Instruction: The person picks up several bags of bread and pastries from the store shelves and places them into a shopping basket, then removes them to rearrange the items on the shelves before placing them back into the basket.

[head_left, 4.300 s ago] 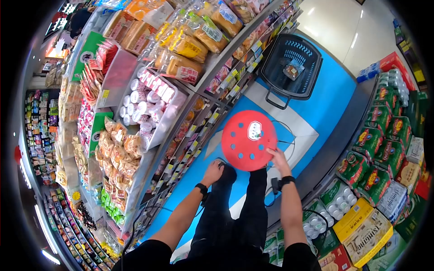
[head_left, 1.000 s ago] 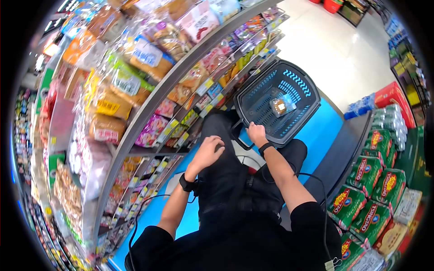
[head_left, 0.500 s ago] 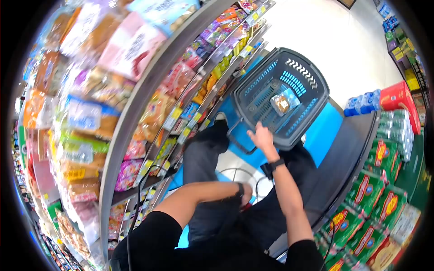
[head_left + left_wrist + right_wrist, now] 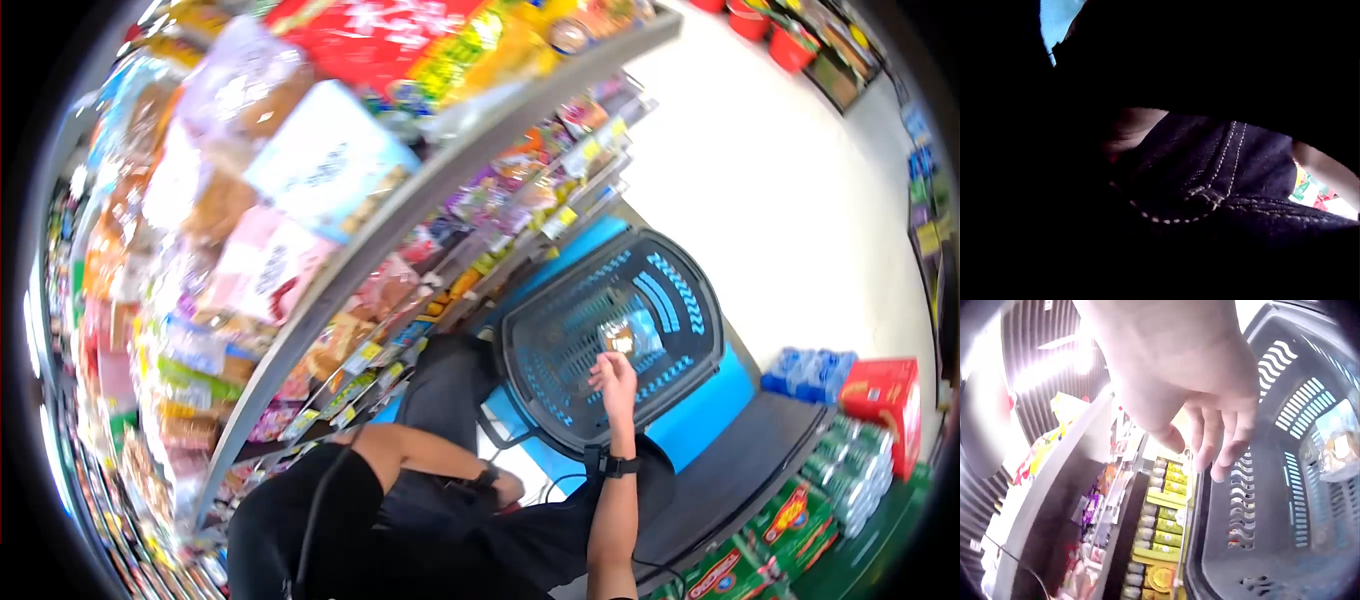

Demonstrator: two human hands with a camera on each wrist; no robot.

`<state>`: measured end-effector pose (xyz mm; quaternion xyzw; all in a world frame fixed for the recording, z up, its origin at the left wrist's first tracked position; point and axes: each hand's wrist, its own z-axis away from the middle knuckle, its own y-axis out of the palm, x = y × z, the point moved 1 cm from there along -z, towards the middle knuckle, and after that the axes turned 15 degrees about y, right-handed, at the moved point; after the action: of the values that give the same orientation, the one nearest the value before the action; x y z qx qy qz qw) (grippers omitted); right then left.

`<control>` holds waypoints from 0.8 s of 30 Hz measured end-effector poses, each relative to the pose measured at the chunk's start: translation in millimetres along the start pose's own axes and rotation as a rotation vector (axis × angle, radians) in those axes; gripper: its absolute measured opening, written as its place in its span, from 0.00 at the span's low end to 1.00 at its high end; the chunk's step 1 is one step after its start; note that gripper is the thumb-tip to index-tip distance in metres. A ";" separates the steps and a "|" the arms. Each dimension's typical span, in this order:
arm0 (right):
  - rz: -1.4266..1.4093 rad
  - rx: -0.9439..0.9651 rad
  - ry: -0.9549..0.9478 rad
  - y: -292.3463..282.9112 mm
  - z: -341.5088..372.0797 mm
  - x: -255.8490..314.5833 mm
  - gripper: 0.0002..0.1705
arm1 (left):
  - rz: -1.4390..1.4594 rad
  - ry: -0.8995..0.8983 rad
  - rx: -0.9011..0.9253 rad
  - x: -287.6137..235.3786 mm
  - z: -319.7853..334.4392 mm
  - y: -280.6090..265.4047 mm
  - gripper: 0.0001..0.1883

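Observation:
A dark shopping basket (image 4: 712, 345) stands on the floor in front of my knees, its handle (image 4: 505, 435) tipped toward me. In it lies a small clear-wrapped package (image 4: 648, 332) with something brown inside. My right hand (image 4: 618, 388) hovers over the basket's near side, fingers loosely bent and holding nothing. In the right wrist view the fingertips (image 4: 1222, 472) overlap the basket's rim. My left hand (image 4: 508, 488) is low between my thighs, its fingers hidden; a bit of red shows beside it. Dark stitched trousers (image 4: 1210, 169) fill much of the lit part in the left wrist view.
Shelves of bagged snacks and bread (image 4: 270, 270) rise close on my left, with a grey shelf edge (image 4: 400, 190). On the right a low dark ledge (image 4: 740, 450) bears green beer packs (image 4: 790, 520), a red box (image 4: 880, 395) and blue-wrapped bottles (image 4: 810, 372). Pale floor extends beyond.
The red round seat with holes, held in my right hand at first, is out of sight; I sit lower. My left hand dropped between my thighs. My right hand moved from the handle over the basket.

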<state>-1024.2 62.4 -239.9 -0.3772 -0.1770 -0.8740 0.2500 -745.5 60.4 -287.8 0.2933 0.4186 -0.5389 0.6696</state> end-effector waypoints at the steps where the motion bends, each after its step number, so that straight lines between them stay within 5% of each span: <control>1: -0.017 0.019 0.000 1.1 4.5 -1.0 0.09 | 0.005 -0.013 -0.040 -2.2 -2.5 -13.0 0.14; 4: -0.041 0.050 -0.036 -7.4 17.7 1.4 0.11 | -0.078 0.016 -0.228 13.1 -11.9 -56.0 0.13; 8: 0.003 -0.015 -0.178 -16.9 36.2 9.5 0.10 | -0.521 0.372 -0.578 -26.4 15.6 -108.6 0.11; 10: 0.001 -0.036 -0.223 -1.5 73.8 44.1 0.11 | -0.186 0.249 -0.854 -145.8 140.1 -132.3 0.11; 12: 0.101 -0.019 -0.352 19.9 91.8 81.1 0.11 | -0.233 0.322 -1.235 -188.6 226.6 -134.2 0.10; 14: 0.126 0.010 -0.414 63.9 122.8 127.4 0.10 | -0.543 0.225 -1.670 -224.0 317.4 -120.9 0.07; 17: 0.257 0.135 -0.521 141.9 149.1 183.4 0.09 | -1.091 -0.375 -2.200 -229.6 411.7 -88.3 0.18; 18: 0.305 0.211 -0.550 171.0 155.7 201.1 0.08 | -1.272 -0.691 -2.275 -230.9 433.6 -78.6 0.21; 20: 0.502 0.224 -0.821 228.4 161.8 233.3 0.07 | -1.132 -0.839 -2.287 -236.7 461.1 -59.5 0.27; 21: 0.604 0.243 -1.081 254.4 166.8 251.4 0.08 | -1.111 -0.846 -2.232 -230.0 470.6 -56.1 0.27; 22: 0.654 0.229 -1.014 277.6 189.0 267.4 0.13 | -1.113 -0.854 -2.243 -228.5 473.7 -54.3 0.27; 24: 0.717 0.100 -1.308 309.0 187.8 292.3 0.20 | -1.133 -0.859 -2.277 -230.8 478.2 -60.8 0.27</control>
<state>-913.3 -183.8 138.7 -0.8429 -0.1951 -0.3272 0.3801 -703.3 -248.3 146.4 -0.8267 0.4520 -0.1430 0.3031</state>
